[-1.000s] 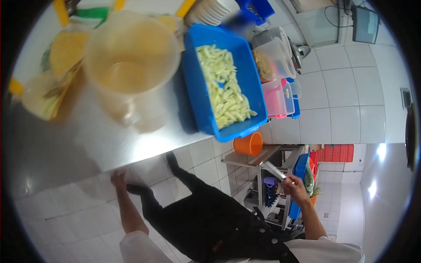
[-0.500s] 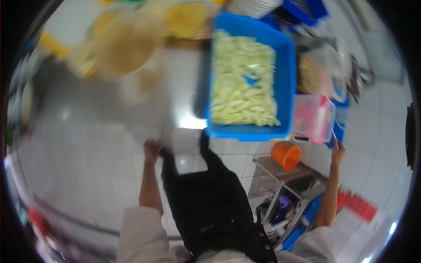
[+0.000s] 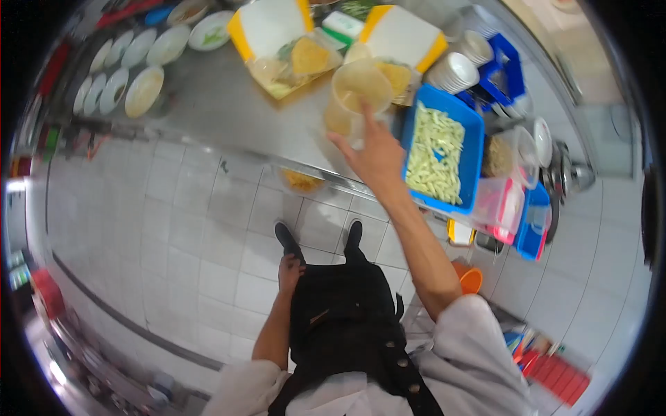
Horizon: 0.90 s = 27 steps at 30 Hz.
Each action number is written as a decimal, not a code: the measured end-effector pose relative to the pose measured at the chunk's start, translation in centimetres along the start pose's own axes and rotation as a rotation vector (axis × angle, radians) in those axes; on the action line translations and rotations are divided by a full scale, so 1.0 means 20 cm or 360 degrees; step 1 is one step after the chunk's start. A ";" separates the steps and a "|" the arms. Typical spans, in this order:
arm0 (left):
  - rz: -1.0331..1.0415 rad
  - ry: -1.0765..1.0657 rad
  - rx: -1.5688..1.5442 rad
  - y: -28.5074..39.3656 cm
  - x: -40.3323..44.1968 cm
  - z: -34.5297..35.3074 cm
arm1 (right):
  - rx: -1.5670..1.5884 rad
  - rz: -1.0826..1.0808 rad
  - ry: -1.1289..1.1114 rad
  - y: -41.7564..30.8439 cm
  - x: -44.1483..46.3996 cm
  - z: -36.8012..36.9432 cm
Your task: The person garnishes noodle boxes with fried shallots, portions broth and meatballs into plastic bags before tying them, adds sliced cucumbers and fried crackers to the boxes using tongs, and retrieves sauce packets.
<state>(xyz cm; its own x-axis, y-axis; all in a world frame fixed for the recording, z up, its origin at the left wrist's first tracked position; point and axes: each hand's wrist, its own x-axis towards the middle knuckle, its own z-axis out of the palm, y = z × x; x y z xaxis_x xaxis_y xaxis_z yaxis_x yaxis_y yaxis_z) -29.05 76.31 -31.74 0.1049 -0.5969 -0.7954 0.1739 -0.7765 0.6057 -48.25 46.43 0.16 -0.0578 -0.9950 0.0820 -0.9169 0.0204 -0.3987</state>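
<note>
My right hand [image 3: 377, 156] is over the steel counter [image 3: 277, 132], its thumb and index finger spread at the near side of a translucent container [image 3: 361, 87]. The index finger overlaps the container; whether it touches is unclear. Nothing shows in this hand. Right of it, a blue tray [image 3: 473, 149] holds pale green cut pieces [image 3: 433, 170]. My left hand [image 3: 291, 269] hangs low beside the black apron [image 3: 340, 305], fingers loosely bent and a little apart, with nothing visible in it. Behind the container stand two open yellow-and-white boxes [image 3: 270, 31] with food.
White bowls [image 3: 143, 91] line the counter's left part. Stacked bowls [image 3: 454, 73] and a blue basket [image 3: 505, 69] stand at the back right. Clear tubs [image 3: 496, 204] sit right of the tray. An orange bucket [image 3: 468, 279] is below, and shredded yellow food [image 3: 302, 180] shows under the counter edge.
My right hand has moved from the far right to the container, and the slim pale object it held no longer shows in it. The view has swung toward the counter's left part.
</note>
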 end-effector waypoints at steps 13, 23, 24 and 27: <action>-0.0569 0.0452 -0.0204 -0.36 -0.15 -1.38 | 0.0605 0.0355 0.0604 0.46 -0.24 -0.86; -0.0307 0.0097 0.0680 0.50 -0.23 -0.35 | -0.0018 0.0765 0.0881 1.66 -0.55 -1.82; -0.0315 0.0110 0.0681 0.52 -0.22 -0.27 | -0.0200 0.0828 0.0944 1.83 -0.54 -1.78; -0.0115 0.0037 0.0892 0.55 -0.21 -0.17 | -0.0506 0.0920 0.1105 2.36 -0.53 -1.59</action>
<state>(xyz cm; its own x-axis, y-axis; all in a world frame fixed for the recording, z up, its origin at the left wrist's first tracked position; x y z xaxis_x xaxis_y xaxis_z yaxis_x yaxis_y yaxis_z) -24.25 70.88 -21.86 0.1346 -0.5385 -0.8318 -0.3646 -0.8075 0.4637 -103.45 60.97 9.57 -0.6625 -0.5447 0.5142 -0.7317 0.6175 -0.2887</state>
